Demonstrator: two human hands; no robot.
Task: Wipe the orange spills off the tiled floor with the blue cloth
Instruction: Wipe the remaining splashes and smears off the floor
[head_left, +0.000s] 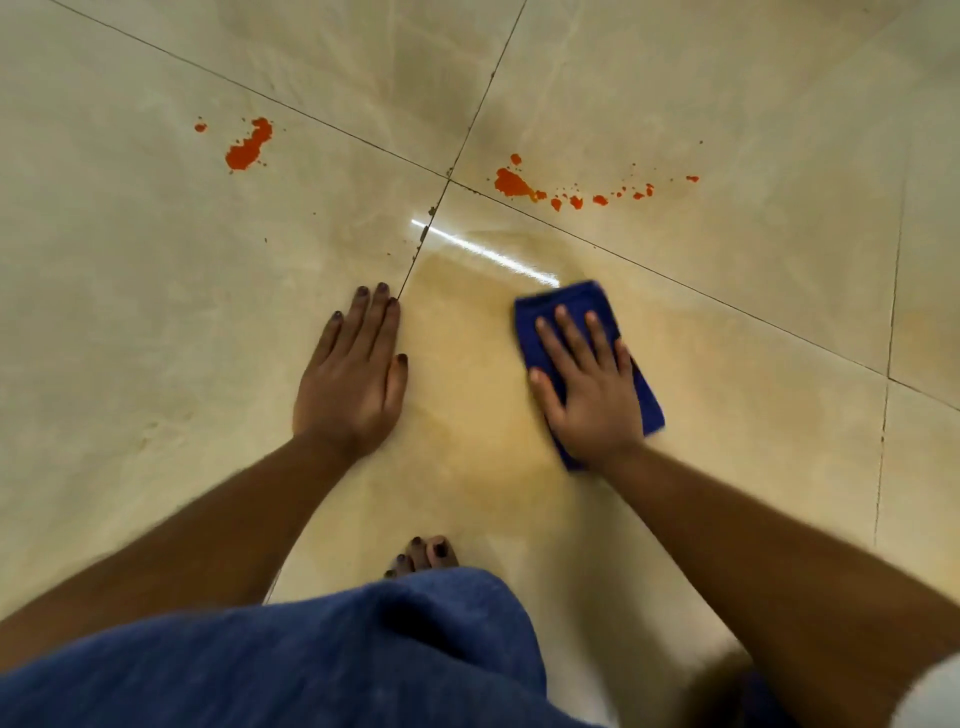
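A folded blue cloth (582, 306) lies on the beige tiled floor (753, 291), and my right hand (587, 384) presses flat on top of it with fingers spread. My left hand (353, 374) rests flat on the floor to the left, palm down, holding nothing. One orange spill (250, 145) sits on the tile at the far left. A second orange spill (511, 183) with a trail of small drops running right lies beyond the cloth. Around the cloth the tile shows a faint yellowish wet smear (467, 364).
Dark grout lines cross just beyond my left fingertips at a tile corner (448, 178). A bare foot (426, 556) and a knee in blue fabric (363, 654) fill the near bottom of the view. A bright light streak (483, 252) reflects off the wet tile.
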